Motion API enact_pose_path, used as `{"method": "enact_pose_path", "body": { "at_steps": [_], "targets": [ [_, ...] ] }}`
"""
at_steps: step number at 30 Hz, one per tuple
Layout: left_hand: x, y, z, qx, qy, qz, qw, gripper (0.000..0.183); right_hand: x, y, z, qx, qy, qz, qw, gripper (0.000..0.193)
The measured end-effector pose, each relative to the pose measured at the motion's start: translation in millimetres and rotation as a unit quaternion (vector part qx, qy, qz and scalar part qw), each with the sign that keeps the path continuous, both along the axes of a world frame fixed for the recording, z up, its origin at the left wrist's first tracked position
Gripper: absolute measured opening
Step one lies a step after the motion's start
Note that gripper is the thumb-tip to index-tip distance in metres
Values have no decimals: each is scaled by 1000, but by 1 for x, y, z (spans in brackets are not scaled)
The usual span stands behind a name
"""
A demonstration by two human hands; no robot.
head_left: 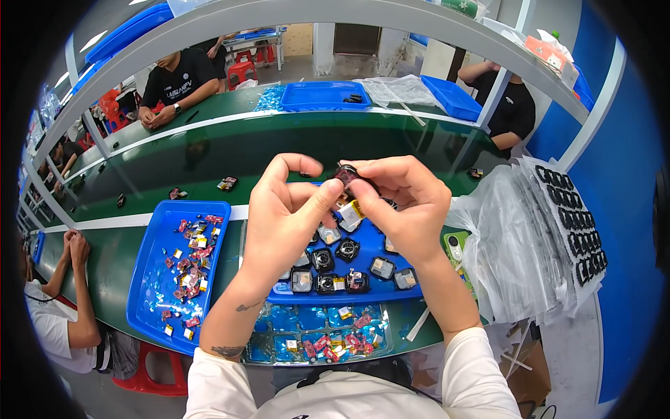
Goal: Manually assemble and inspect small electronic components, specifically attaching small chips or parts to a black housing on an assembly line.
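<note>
Over the near blue tray (328, 296), my left hand (283, 216) and my right hand (412, 199) meet at a small black watch case (346, 173) with something dark red in it. My right thumb and fingers pinch the case. My left thumb presses on its near side, with the left index finger curled above it. Below the case hangs a small silver-and-yellow battery (352, 211). Several black watch cases (347, 248) lie in the tray under my hands, some showing grey insides. My wrists and fingers hide part of the tray.
To the left, a blue tray (143, 307) holds red circuit boards and batteries. A clear compartment tray (279, 342) with more boards sits nearest me. At right are a green phone (455, 246), plastic bags (499, 244) and stacked trays of black parts (569, 216). Beyond runs a green conveyor (265, 153).
</note>
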State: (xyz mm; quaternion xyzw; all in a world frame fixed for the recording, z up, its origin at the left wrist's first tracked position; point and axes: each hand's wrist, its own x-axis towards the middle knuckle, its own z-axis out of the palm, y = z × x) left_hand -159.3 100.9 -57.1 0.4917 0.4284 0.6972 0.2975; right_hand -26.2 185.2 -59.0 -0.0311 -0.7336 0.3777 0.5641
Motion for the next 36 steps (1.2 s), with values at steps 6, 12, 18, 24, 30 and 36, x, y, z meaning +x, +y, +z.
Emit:
{"method": "enact_pose_path", "body": {
  "at_steps": [6,12,18,24,30,36],
  "targets": [
    [-3,3,2,-44,113,17,992,16,9,18,6,224,-48,-92,969,15],
    [-22,-1,4,-67,96,-75,990,25,28,20,18,247,-154,-41,956,26],
    [-31,-14,24,56,132,121,982,36,44,113,10,138,-294,-213,922,41],
    [-33,-29,31,73,156,127,977,36,59,239,-108,-9,-467,-315,826,40],
    [-36,-32,30,78,148,127,978,35,74,247,-141,-15,-480,-290,828,39],
    [-37,-24,25,86,172,117,974,30,57,175,-85,45,-403,-298,864,21]
  ]
}}
